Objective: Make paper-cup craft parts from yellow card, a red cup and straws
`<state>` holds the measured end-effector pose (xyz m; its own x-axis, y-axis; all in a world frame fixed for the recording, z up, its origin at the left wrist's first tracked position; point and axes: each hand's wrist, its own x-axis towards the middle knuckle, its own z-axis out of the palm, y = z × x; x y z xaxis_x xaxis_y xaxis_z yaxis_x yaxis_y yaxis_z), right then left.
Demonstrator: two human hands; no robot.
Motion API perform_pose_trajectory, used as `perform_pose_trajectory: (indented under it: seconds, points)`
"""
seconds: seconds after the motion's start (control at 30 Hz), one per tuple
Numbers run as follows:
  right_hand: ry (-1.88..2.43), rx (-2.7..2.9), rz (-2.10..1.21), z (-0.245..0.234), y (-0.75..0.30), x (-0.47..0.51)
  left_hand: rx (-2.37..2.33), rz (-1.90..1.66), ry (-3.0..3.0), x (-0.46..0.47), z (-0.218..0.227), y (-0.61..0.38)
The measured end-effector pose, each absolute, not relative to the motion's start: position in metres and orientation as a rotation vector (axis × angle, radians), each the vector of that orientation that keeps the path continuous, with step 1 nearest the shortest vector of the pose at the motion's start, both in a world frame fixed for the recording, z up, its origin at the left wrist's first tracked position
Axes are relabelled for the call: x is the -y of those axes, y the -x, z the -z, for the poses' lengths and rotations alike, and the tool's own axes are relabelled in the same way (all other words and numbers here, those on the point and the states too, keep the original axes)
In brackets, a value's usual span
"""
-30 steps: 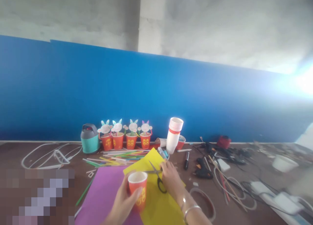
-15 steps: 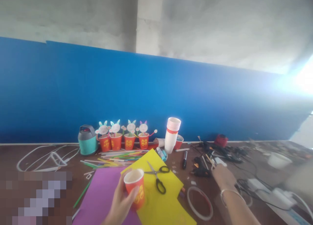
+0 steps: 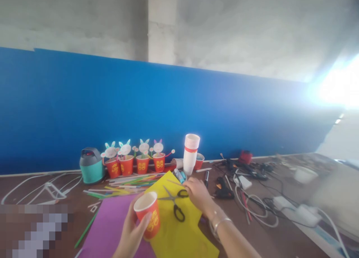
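My left hand (image 3: 134,222) is wrapped round a red paper cup (image 3: 151,217) with gold characters, its white rim up and its mouth showing. It is over the purple paper (image 3: 112,217) and yellow paper (image 3: 174,232). My right hand (image 3: 199,194) is closed on a thin stick (image 3: 174,182) that points left toward the cup; its exact kind is too blurred to tell. Below that hand, black-handled scissors (image 3: 174,202) lie opened on the yellow paper. A blue and white tube (image 3: 179,175) is just beyond the fingers.
Several red cups with rabbit figures (image 3: 142,163) stand along the blue panel (image 3: 112,108), beside a stack of white cups (image 3: 190,155). Coloured sticks (image 3: 129,181) lie before them. A teal device (image 3: 92,166) is left; a glue gun (image 3: 223,189), cables and a power strip (image 3: 291,209) are right.
My right hand has come left from among the tools and cables to above the yellow paper, carrying the thin stick. My left hand still holds the cup. The view has turned slightly right.
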<state>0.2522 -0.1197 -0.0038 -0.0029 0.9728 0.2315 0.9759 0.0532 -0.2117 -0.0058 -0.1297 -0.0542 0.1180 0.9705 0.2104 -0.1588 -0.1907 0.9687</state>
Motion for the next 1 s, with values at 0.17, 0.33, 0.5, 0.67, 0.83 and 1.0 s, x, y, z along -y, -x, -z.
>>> perform_pose_trajectory:
  seconds: [0.17,0.33,0.5,0.67,0.83,1.0]
  points:
    - [1.967,1.98,0.046,0.013,-0.246,0.117,-0.901,-1.311,-1.172,0.132,0.045,0.0]
    - [1.772,2.116,-0.03,0.021,-0.233,0.132,-0.925,-1.301,-0.958,0.132,0.018,-0.009]
    - [1.759,2.262,-0.049,0.03,-0.216,0.136,-0.946,-1.235,-0.689,0.121,0.009,-0.027]
    - [1.746,2.272,-0.018,0.034,-0.215,0.138,-0.773,-1.336,-0.419,0.11,0.017,-0.042]
    - [1.58,2.036,-0.268,0.045,-0.223,0.142,-0.704,-1.304,-0.347,0.111,0.023,-0.038]
    - [1.365,1.87,-0.404,0.055,-0.216,0.142,-0.673,-1.33,-0.326,0.106,0.031,-0.032]
